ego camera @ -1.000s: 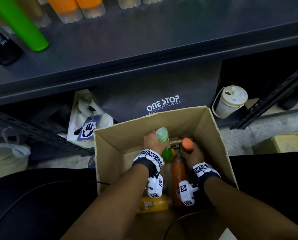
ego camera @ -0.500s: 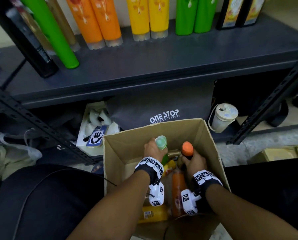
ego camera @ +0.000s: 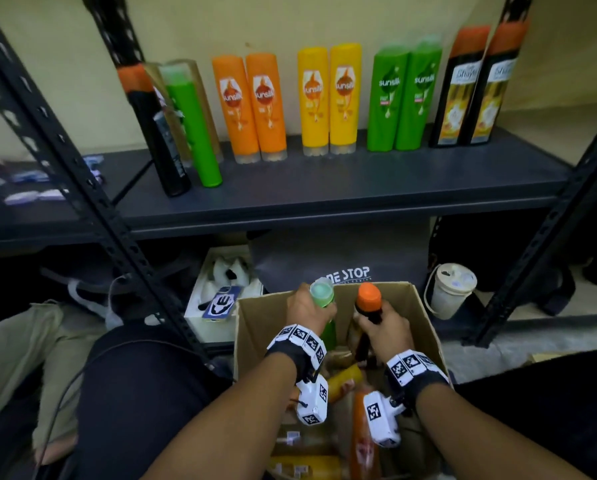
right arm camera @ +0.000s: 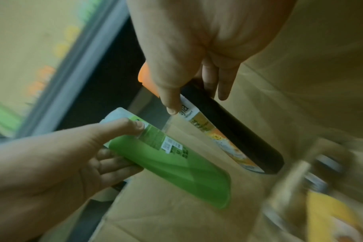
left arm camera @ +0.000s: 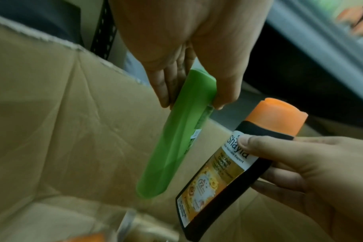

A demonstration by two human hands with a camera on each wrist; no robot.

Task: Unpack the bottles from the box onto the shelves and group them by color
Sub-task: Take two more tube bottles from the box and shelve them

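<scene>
Above the cardboard box (ego camera: 255,323), my left hand (ego camera: 307,308) grips a green bottle (ego camera: 323,292) near its pale cap, seen lengthwise in the left wrist view (left arm camera: 176,139). My right hand (ego camera: 382,322) grips a black bottle with an orange cap (ego camera: 368,299) by its upper body, label showing (left arm camera: 222,163). Both bottles hang clear of the box floor (right arm camera: 176,163) (right arm camera: 234,135). Several orange and yellow bottles (ego camera: 345,377) still lie in the box. The shelf (ego camera: 325,188) holds paired orange (ego camera: 248,105), yellow (ego camera: 330,98), green (ego camera: 404,95) and black bottles (ego camera: 477,88).
At the shelf's left, a black bottle (ego camera: 158,133) and a green one (ego camera: 193,133) lean tilted. Black uprights (ego camera: 82,188) (ego camera: 546,237) flank the shelf. Below it stand a grey bag (ego camera: 342,261), a white lidded cup (ego camera: 451,289) and a white box (ego camera: 221,289).
Both hands have lifted their bottles up out of the box. My head has tilted up, bringing the shelf's row of bottles fully into view.
</scene>
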